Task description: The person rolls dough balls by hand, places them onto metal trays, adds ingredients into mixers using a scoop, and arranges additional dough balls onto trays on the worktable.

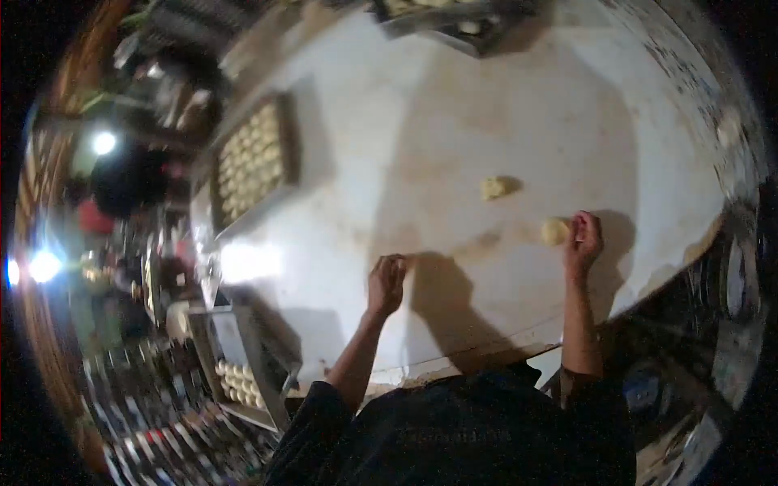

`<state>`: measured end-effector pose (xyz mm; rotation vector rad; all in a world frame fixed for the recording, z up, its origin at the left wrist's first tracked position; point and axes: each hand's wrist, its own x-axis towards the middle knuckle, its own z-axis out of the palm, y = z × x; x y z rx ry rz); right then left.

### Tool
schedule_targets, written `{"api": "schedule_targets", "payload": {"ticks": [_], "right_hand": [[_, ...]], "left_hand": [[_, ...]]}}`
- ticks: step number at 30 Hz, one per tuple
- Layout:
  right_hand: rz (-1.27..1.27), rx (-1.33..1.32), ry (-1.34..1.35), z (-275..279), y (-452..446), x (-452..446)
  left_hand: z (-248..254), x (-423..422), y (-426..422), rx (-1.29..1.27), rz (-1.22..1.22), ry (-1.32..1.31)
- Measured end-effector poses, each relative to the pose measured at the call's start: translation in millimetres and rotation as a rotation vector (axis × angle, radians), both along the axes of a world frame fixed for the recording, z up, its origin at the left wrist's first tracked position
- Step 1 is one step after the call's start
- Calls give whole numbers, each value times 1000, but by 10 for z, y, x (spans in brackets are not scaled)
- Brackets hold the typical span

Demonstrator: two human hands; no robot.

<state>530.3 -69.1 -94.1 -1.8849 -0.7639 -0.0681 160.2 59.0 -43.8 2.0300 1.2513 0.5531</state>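
Note:
On the right side of the white table, my right hand (585,241) is beside a round ball of dough (555,232), its curled fingers at the ball's right side. Whether it grips the ball is hard to tell. My left hand (387,283) is over the table left of centre, with its fingers curled together; nothing shows in them. A smaller, uneven dough piece (492,189) lies between the hands and farther from me.
A tray of dough balls (253,162) stands at the table's left edge. Another tray with dough balls (240,385) is at lower left. At the top is a dark tray (454,39). The table (502,105) has a curved right edge.

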Motion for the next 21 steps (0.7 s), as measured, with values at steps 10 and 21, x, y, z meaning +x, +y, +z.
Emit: {"api": "schedule_targets", "payload": {"ticks": [10, 21], "right_hand": [[204, -36, -61, -666, 445, 439], [742, -174, -166, 336, -161, -1507]], "left_hand": [[-221, -856, -948, -39, 474, -371], [-208, -1392, -1336, -16, 437, -493]]}}
